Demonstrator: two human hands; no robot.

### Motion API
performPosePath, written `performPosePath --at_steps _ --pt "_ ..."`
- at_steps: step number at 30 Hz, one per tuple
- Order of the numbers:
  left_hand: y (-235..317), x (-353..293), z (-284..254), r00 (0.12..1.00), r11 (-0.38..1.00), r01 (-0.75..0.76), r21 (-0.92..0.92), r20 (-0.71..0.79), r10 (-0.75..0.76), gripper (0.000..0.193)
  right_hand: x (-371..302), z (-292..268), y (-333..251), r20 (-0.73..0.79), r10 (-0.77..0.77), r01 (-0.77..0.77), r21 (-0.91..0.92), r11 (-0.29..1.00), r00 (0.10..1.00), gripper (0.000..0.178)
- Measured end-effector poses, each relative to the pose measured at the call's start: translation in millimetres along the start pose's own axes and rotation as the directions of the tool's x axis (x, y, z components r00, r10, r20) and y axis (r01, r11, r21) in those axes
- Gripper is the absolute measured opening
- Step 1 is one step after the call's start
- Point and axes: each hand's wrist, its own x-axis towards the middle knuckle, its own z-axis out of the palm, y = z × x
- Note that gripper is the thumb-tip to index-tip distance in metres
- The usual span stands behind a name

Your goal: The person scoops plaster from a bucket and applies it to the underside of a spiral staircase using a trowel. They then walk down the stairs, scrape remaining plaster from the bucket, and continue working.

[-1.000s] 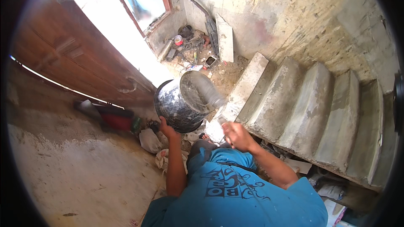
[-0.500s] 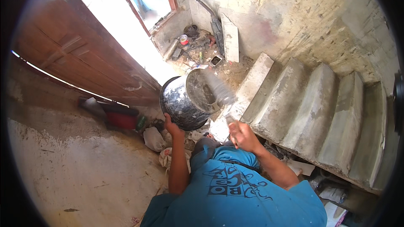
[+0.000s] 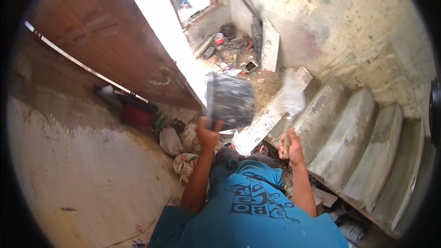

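Where concrete steps (image 3: 349, 138) rise: bucket (image 3: 229, 101), trowel (image 3: 291, 105).

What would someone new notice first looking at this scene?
The plaster-spattered dark bucket held up in the left hand at the centre. Just right of it, the right hand grips a wide trowel raised toward the rough concrete steps. A big brown wooden door stands open at upper left.
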Motion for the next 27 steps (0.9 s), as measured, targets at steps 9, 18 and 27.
performPosePath --at_steps 9,18,27 --pt "45.9 -47.2 10.1 0.583 0.561 -0.808 0.180 0.378 0.719 0.019 0.4 -44.0 40.2 -0.273 0.124 -0.112 0.058 0.992 0.954 0.067" --pt "50.2 -46.9 20.9 0.585 0.608 -0.791 0.075 0.384 0.714 0.020 -15.4 -63.3 65.5 -0.242 -0.026 0.034 0.030 0.999 0.970 0.035" --pt "58.6 -23.1 24.0 0.971 0.983 -0.083 -0.161 0.207 0.116 0.019 -18.3 -67.7 61.3 -0.408 -0.295 0.262 -0.135 0.955 0.864 0.014"
